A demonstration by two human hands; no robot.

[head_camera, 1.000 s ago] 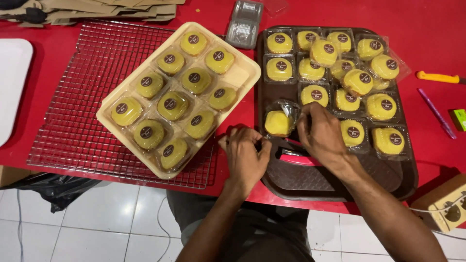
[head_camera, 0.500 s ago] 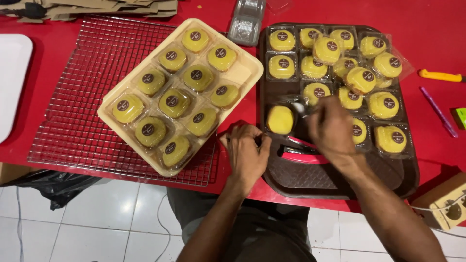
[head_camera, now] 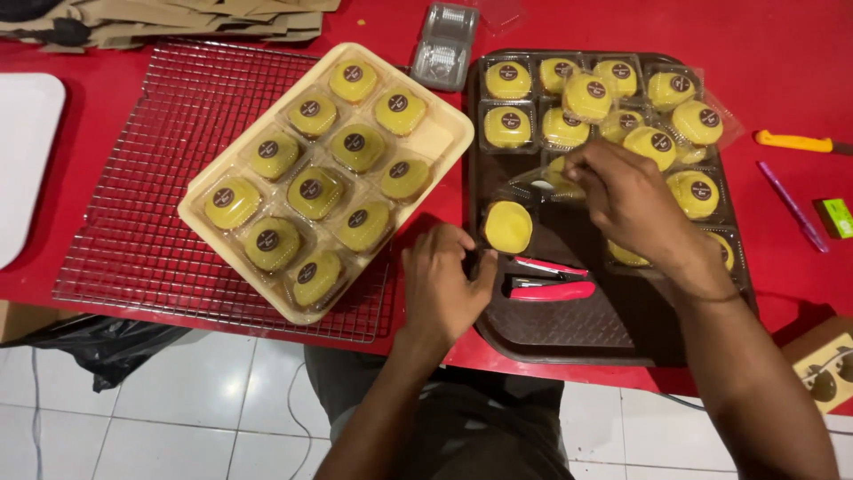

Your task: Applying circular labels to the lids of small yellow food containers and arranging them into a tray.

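Two hands packing yellow cakes at a red table.
Cream tray point(head_camera: 444, 133) at 10 o'clock holds boxed cakes; left hand point(head_camera: 444, 284), curled, steadies an unboxed cake point(head_camera: 507, 226); right hand point(head_camera: 631, 196) at 1 o'clock pinches a clear clamshell point(head_camera: 533, 182) over the brown tray point(head_camera: 569, 329), red stapler point(head_camera: 546, 280) near.

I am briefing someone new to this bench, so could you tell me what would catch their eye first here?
Probably the yellow round cakes in clear packs, filling a cream tray on a wire rack at left and a dark brown tray at right. Over the brown tray, the right hand reaches among the packs, while the left hand rests by a bare yellow cake and a red stapler.
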